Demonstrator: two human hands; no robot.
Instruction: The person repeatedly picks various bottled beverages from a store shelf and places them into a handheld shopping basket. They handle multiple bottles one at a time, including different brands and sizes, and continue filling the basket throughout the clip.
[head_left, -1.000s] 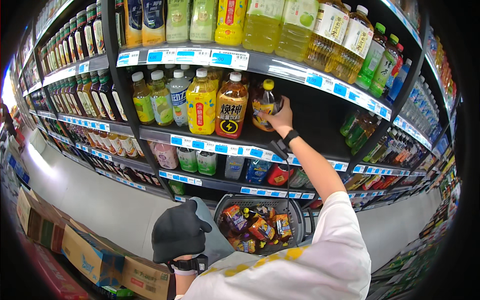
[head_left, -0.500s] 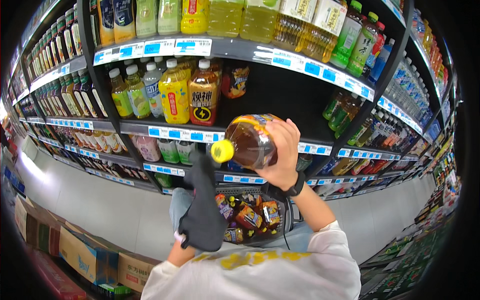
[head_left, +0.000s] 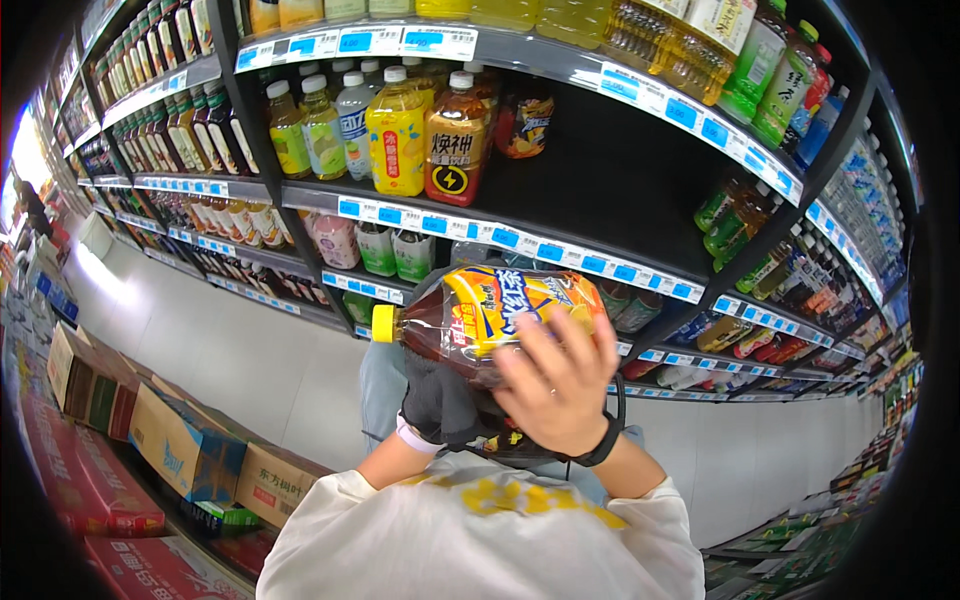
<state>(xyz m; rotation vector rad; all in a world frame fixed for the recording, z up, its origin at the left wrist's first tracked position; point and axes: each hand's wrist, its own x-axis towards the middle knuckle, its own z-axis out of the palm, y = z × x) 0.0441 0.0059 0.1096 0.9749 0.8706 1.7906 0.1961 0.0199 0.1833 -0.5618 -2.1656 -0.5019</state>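
The bottle lies sideways at the frame's centre, yellow cap leftward. It could slip, I judge, since the right hand has fingers spread over its lower right side, not wrapped round. The left hand sits below it, grip hidden. The shelf spans the upper frame.

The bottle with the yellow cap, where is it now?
In the head view, the bottle lies near the centre, cap to the left, under the bare right hand and above the gloved left hand.
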